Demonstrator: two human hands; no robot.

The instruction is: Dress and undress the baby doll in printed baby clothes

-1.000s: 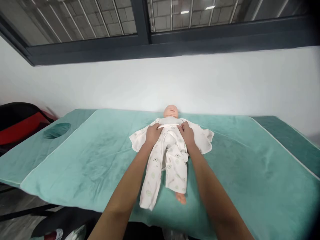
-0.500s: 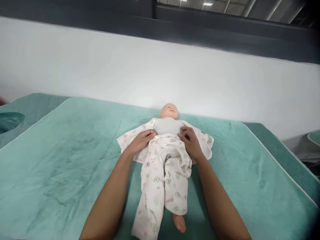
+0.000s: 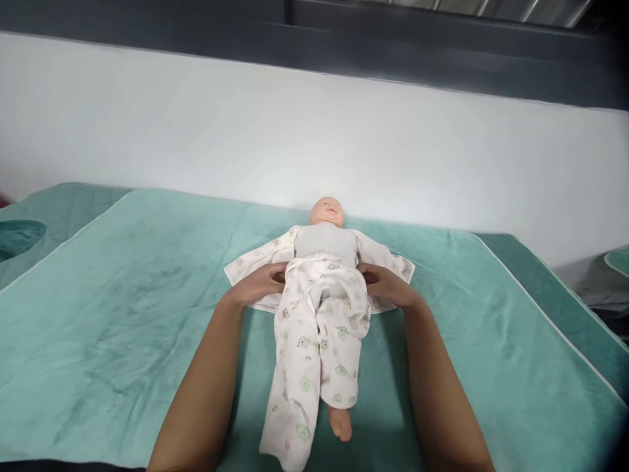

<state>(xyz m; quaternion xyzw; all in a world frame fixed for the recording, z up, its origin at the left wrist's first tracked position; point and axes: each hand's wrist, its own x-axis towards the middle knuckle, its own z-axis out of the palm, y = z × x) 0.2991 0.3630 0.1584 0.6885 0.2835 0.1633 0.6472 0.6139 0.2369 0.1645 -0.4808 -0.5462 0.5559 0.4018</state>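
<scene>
A baby doll (image 3: pixel 327 211) lies on its back, its head toward the wall and its torso pale grey. Patterned white baby pants (image 3: pixel 299 341) cover its hips and legs up to the waist. One foot (image 3: pixel 340 423) pokes out of the right-hand leg; the left-hand leg end shows no foot. An open patterned jacket (image 3: pixel 265 254) is spread beneath the doll, sleeves out to both sides. My left hand (image 3: pixel 260 283) grips the pants at the left side of the waist, my right hand (image 3: pixel 387 284) at the right side. The fingertips of both are tucked out of sight beside the hips.
The doll lies on a green padded sheet (image 3: pixel 147 314) with pale edging, over a darker green cover (image 3: pixel 508 252). Behind it rises a white wall (image 3: pixel 246 131) under a dark ledge (image 3: pixel 206 42). A round opening (image 3: pixel 19 237) shows at far left.
Both hands have gone from the front of the waistband to the sides, fingers now tucked behind the hips. The wrists have turned outward. The view has tilted slightly down.
</scene>
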